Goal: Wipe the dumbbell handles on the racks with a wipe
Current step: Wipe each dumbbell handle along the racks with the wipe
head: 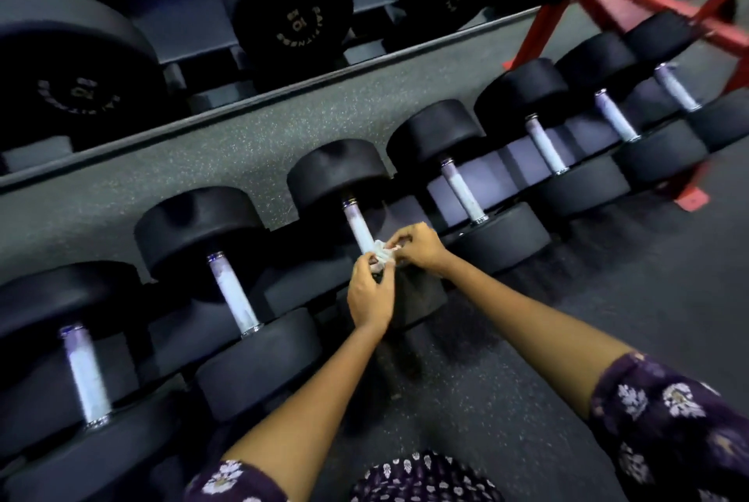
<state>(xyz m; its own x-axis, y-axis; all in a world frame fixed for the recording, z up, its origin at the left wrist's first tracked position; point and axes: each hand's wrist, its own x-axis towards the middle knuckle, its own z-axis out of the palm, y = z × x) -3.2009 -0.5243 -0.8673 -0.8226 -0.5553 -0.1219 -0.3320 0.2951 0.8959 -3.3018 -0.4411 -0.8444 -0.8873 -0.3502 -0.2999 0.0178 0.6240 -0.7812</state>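
— Head view: how far along are you?

— Hard to judge. My left hand and right hand both pinch the wipe against this handle. The other handles along the rack show nothing either way.
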